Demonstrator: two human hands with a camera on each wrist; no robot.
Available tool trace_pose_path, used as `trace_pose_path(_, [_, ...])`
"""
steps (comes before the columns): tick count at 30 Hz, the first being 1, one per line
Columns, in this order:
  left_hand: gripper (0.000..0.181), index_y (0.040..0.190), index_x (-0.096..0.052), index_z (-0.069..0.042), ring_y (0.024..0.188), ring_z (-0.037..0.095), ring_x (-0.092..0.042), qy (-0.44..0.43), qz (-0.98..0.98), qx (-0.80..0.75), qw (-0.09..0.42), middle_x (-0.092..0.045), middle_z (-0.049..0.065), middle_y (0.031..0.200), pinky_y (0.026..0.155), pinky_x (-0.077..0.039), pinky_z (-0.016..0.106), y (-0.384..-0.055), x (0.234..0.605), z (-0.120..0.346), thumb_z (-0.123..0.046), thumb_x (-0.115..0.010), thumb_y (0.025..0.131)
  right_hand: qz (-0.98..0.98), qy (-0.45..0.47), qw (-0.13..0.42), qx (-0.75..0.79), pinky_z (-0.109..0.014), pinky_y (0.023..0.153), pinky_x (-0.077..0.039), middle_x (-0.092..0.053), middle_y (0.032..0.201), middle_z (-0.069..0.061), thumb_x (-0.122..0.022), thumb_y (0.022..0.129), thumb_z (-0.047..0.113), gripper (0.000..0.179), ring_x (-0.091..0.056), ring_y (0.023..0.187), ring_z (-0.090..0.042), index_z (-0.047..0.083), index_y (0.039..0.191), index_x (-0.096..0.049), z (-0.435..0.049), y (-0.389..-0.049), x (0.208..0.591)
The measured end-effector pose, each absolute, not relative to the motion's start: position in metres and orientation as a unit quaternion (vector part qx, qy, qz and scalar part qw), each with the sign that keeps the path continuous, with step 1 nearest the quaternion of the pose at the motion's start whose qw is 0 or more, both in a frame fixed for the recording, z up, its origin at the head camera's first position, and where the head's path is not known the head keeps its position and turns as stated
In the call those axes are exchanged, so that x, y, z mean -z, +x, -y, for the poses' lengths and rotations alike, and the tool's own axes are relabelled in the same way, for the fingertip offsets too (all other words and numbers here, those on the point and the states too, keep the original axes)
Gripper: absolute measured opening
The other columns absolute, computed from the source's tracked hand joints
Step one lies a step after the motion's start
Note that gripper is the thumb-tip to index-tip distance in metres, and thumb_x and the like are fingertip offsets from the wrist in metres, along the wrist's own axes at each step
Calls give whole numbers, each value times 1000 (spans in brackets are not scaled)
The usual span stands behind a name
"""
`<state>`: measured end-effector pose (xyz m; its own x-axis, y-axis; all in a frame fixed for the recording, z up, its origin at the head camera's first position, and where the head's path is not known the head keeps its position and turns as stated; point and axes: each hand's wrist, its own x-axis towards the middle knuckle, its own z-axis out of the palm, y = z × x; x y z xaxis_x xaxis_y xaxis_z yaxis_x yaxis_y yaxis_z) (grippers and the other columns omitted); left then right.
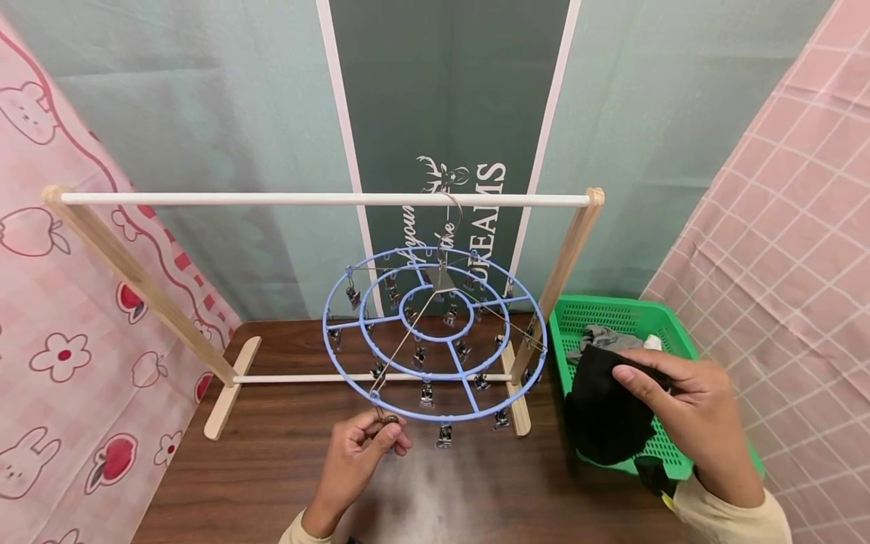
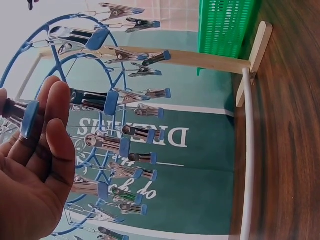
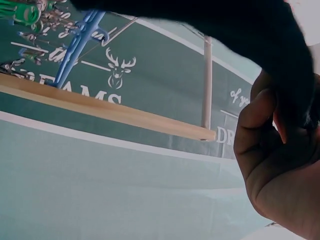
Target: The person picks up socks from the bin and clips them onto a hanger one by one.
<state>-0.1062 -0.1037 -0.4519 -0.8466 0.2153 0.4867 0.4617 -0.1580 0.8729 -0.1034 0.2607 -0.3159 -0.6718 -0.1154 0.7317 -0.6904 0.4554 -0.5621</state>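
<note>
A blue round clip hanger [image 1: 448, 375] with three rings hangs by its hook from a white rail, metal clips dangling all round. At its near rim my left hand [image 1: 360, 453] pinches one clip; in the left wrist view that blue-tipped clip [image 2: 22, 117] sits between thumb and fingers. My right hand [image 1: 700, 408] holds a piece of black cloth [image 1: 605, 408] by its upper edge, over the green basket [image 1: 625, 306]. In the right wrist view the dark cloth [image 3: 225, 25] stretches across the top, and its full shape is hidden.
The wooden drying rack [image 1: 152, 295] stands on a brown table [image 1: 272, 468], its white top rail [image 1: 272, 199] running across. Inside the basket lie a grey cloth [image 1: 605, 338] and something white [image 1: 652, 343]. Patterned curtains hang on both sides and behind.
</note>
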Motion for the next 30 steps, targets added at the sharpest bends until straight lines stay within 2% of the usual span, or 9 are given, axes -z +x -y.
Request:
trace_pose_path(1, [13, 97, -63, 9, 65, 23, -68, -267, 643, 713, 88, -66, 22, 72, 59, -58, 37, -106, 452, 104, 14, -52, 91, 792, 261, 314, -454, -9, 64, -46, -73, 86, 4, -71, 75, -17, 18, -62, 74, -1, -7, 90, -72, -260, -103, 316])
trace_pose_path(5, [13, 98, -62, 9, 65, 24, -68, -263, 641, 717, 81, -66, 22, 73, 59, -58, 37, -106, 453, 104, 13, -53, 92, 809, 264, 302, -430, -11, 60, -43, -71, 88, 12, -73, 75, -13, 21, -57, 68, 2, 0, 91, -74, -257, -100, 317])
trace_pose_path(9, [11, 98, -60, 9, 65, 26, -68, -258, 636, 723, 75, -66, 23, 74, 61, -58, 37, -106, 451, 105, 13, -52, 92, 827, 268, 281, -406, -12, 59, -43, -69, 91, 18, -75, 74, -12, 26, -57, 69, 3, 7, 92, -74, -253, -97, 321])
trace_pose_path(14, [10, 98, -58, 9, 65, 25, -67, -256, 634, 727, 69, -67, 24, 76, 62, -58, 38, -106, 450, 105, 13, -52, 93, 821, 306, 245, -416, -11, 68, -47, -71, 92, 10, -74, 77, -8, 27, -64, 81, -1, 10, 97, -74, -246, -96, 330])
trace_pose_path(19, [10, 102, -55, 14, 67, 28, -68, -271, 624, 730, 64, -67, 27, 82, 64, -58, 40, -107, 451, 104, 14, -50, 93, 801, 366, 215, -422, -14, 73, -49, -72, 92, 1, -73, 80, -5, 23, -66, 84, -9, 8, 100, -73, -241, -98, 336])
trace_pose_path(24, [10, 101, -55, 12, 66, 26, -69, -271, 635, 720, 67, -69, 25, 83, 65, -58, 37, -107, 452, 105, 14, -50, 92, 794, 392, 186, -425, -16, 74, -50, -71, 93, 1, -73, 80, -5, 27, -66, 85, -11, 9, 103, -72, -236, -98, 337])
trace_pose_path(30, [8, 99, -54, 11, 65, 25, -69, -272, 645, 710, 74, -70, 23, 81, 64, -58, 34, -107, 452, 105, 14, -52, 92, 783, 410, 152, -442, -18, 68, -49, -71, 94, 1, -70, 80, -11, 34, -66, 81, -12, 10, 106, -71, -230, -97, 343])
